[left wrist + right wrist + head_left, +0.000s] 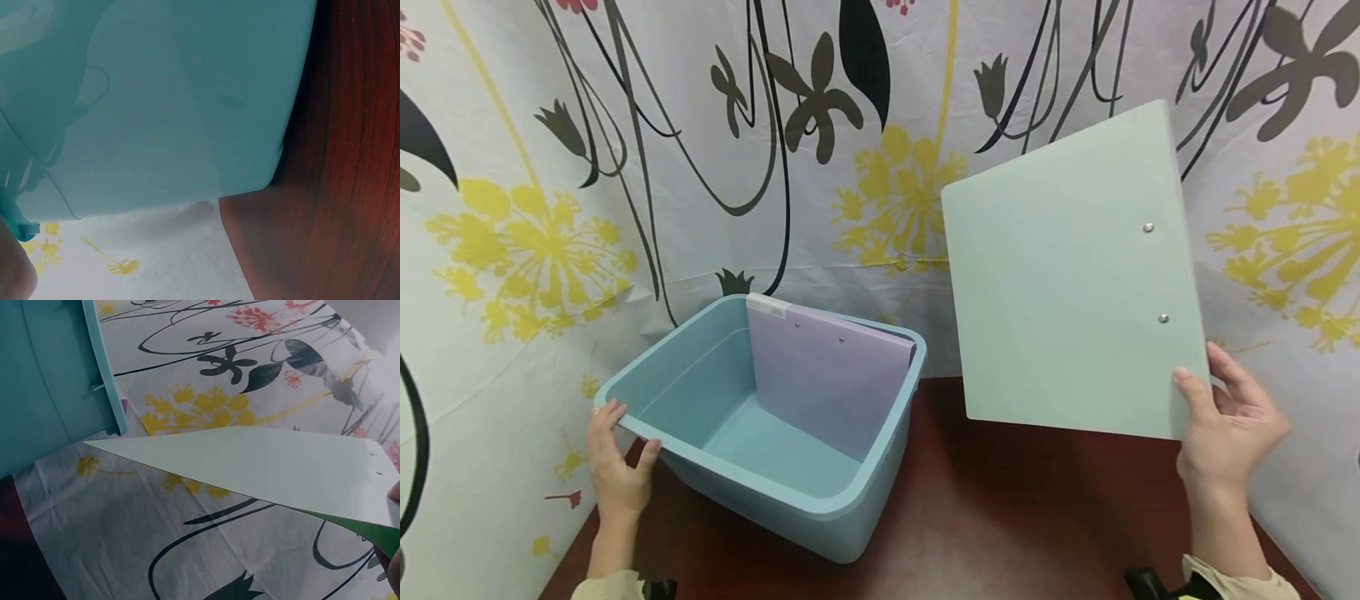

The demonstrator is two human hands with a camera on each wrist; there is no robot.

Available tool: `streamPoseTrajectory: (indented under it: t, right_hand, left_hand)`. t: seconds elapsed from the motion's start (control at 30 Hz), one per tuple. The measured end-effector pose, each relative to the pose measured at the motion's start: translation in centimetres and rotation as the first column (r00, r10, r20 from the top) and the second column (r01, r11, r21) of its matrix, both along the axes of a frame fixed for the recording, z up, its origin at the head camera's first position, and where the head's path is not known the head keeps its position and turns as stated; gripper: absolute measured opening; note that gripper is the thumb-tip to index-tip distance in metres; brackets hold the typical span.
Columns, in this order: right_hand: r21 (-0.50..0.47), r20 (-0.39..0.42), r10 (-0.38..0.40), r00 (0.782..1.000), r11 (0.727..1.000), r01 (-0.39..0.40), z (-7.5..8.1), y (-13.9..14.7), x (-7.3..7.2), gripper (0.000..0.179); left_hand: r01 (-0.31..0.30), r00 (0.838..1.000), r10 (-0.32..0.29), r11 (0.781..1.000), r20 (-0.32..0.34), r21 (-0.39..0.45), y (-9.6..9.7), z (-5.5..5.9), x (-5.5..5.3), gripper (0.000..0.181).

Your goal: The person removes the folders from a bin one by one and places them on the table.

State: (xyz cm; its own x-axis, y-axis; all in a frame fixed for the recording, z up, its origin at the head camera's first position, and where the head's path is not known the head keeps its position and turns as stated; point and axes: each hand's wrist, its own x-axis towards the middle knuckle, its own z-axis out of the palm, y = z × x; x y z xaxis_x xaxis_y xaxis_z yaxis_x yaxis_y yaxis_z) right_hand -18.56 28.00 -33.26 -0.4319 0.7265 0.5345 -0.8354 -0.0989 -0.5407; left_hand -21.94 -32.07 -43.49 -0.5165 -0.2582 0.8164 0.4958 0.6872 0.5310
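Observation:
My right hand (1228,429) holds a pale green file folder (1067,283) up at its lower right corner, the thumb over the near face. Two metal rivets show along the folder's right side. In the right wrist view the folder (250,469) is seen at a slant, a darker green showing below its edge. My left hand (617,467) grips the rim at the near left corner of a light blue plastic bin (760,492). Inside the bin a lilac file folder (835,375) stands upright against the far wall, a white label on its top left corner.
The bin stands on a dark red-brown wooden table (1000,517). Behind and at both sides hangs a white cloth (700,250) printed with yellow, black and grey flowers. The raised folder is to the right of the bin, in front of the cloth.

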Motion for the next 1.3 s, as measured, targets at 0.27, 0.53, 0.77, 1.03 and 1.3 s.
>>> streamPoseTrajectory:
  t: [0.27, 0.53, 0.77, 1.03, 1.3]
  right_hand:
    - [0.008, 0.077, 0.007, 0.997, 1.000, -0.008, -1.8, -0.4, 0.3, 0.035]
    - [0.023, 0.200, -0.009, 0.980, 1.000, 0.004, -3.6, -0.6, 0.6, 0.035]
    - [0.043, 0.240, -0.018, 0.971, 0.999, 0.008, -4.8, -1.0, 0.6, 0.035]
    - [0.057, 0.315, -0.039, 0.948, 0.998, 0.022, -6.0, -1.2, 1.0, 0.035]
    - [0.054, 0.437, -0.031, 0.899, 0.999, 0.008, -7.3, -1.4, 1.2, 0.036]
  left_hand:
    - [-0.008, 1.000, 0.008, 1.000, 0.008, -0.002, 0.1, 0.1, 0.1, 0.085]
    - [-0.011, 1.000, 0.011, 1.000, -0.007, -0.006, 0.1, 0.1, -0.1, 0.087]
    - [-0.011, 1.000, 0.011, 1.000, -0.003, -0.007, 0.1, 0.0, -0.1, 0.083]
    - [-0.013, 1.000, 0.013, 1.000, 0.006, -0.015, 0.0, -0.1, -0.2, 0.083]
    - [-0.013, 1.000, 0.013, 1.000, 0.005, -0.005, 0.0, -0.1, -0.1, 0.080]
